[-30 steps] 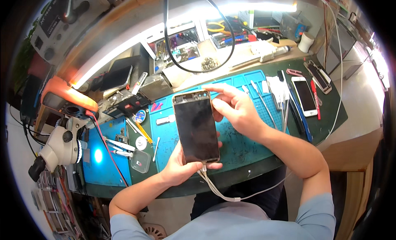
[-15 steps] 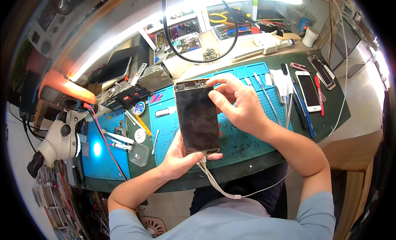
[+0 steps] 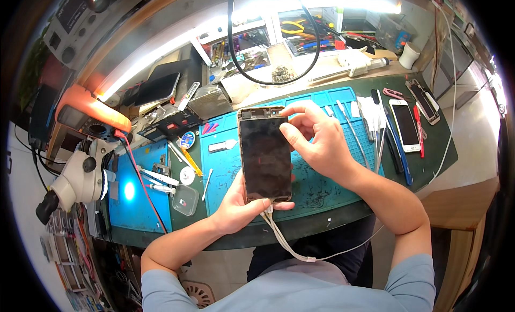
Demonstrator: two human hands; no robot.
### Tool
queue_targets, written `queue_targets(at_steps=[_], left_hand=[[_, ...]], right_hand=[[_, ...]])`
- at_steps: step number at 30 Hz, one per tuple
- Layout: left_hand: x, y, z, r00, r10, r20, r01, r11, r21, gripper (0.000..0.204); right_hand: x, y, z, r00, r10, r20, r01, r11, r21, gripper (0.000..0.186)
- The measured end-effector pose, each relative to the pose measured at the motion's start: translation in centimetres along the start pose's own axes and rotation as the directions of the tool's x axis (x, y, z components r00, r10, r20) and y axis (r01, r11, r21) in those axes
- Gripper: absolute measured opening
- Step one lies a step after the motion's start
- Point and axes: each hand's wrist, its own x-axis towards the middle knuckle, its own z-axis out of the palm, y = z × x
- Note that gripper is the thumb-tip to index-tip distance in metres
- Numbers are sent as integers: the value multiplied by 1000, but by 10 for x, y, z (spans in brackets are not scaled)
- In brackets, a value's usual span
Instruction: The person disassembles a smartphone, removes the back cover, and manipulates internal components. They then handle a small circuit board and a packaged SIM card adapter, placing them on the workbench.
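A smartphone [image 3: 266,162] with a dark screen is held upright over the blue work mat [image 3: 316,178]. Along its top edge, small inner parts lie bare. A faint reddish mark shows mid-screen. My left hand [image 3: 236,205] is closed around the phone's lower left, thumb on the bottom edge and fingers behind. At the upper right corner, my right hand [image 3: 316,132] has its fingers bent, with thumb and index at the phone's edge. White cables [image 3: 281,239] run from the phone's bottom end down toward my lap.
Right of the mat lie a white phone [image 3: 405,124], a red pen [image 3: 419,131], tweezers and other slim tools. On the left stand an orange multimeter [image 3: 88,111], a microscope [image 3: 80,175] and a clear small box [image 3: 185,199]. A black cable loop [image 3: 273,82] hangs above the back.
The whole view has shifted slightly, so the bench appears farther right. A faint reddish mark now shows on the phone's screen. Both hands keep nearly the same hold.
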Motion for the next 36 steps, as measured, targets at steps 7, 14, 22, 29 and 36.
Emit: queue_targets(at_steps=[7,14,22,29,36], left_hand=[[1,5,5,997,-61,-38,55,990,-128,65],[3,9,7,995,-89,-54,78,981,-176,60],[2,9,8,994,-86,-68,75,984,-160,60],[2,9,8,991,-110,-77,96,981,-171,59],[4,8,2,993,-112,-41,101,973,-207,59]], right_hand=[[1,1,0,1000,-19,-7,19,1000,-25,19],[1,2,1,1000,-5,-6,5,1000,30,20],[-1,3,2,1000,-16,1,16,1000,-3,19],[0,3,2,1000,-25,3,25,1000,-18,20],[-1,-2,2,997,74,13,-75,990,121,35]])
